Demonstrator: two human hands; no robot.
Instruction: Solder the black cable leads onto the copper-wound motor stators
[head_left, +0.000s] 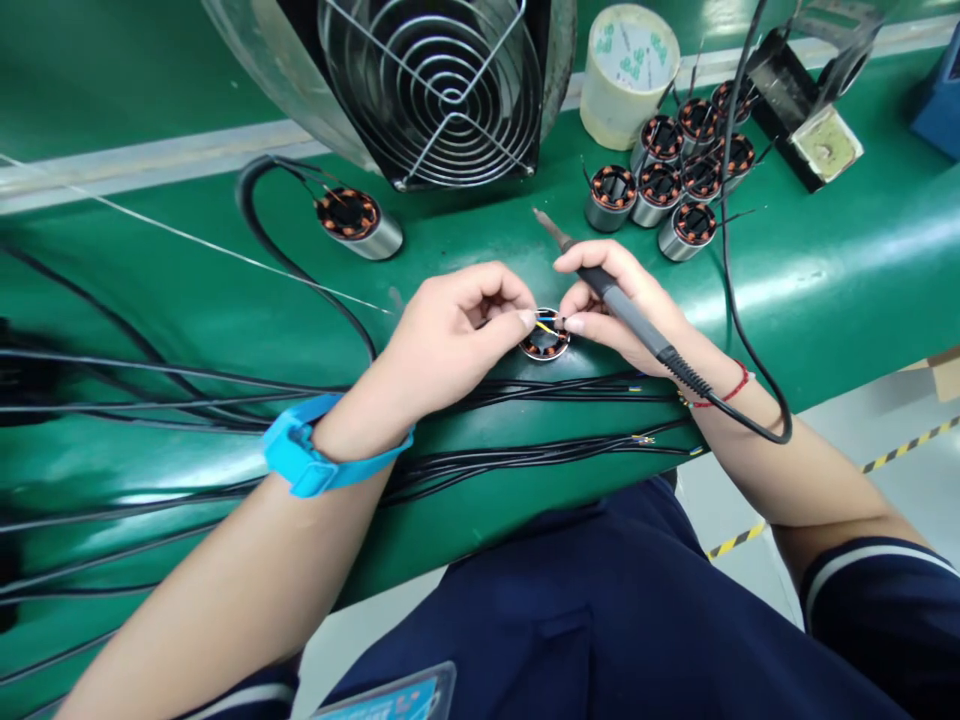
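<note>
A motor stator (545, 348) with copper windings stands upright on the green bench between my hands. My left hand (454, 325) is closed in a pinch on thin blue and yellow wires (547, 325) over the stator's open top. A soldering iron (636, 318) lies across my right hand (626, 285), its tip pointing up and left, away from the stator. The thumb and a finger of that same hand pinch at the wire ends by the stator's right rim. What exactly is between those fingertips is too small to make out.
A caged fan (450, 95) stands at the back. Several stators (660, 190) cluster by a tape roll (630, 75) and an iron stand with sponge (825, 145). One stator with a cable (360, 225) is at left. Black cables (517, 455) run across the front.
</note>
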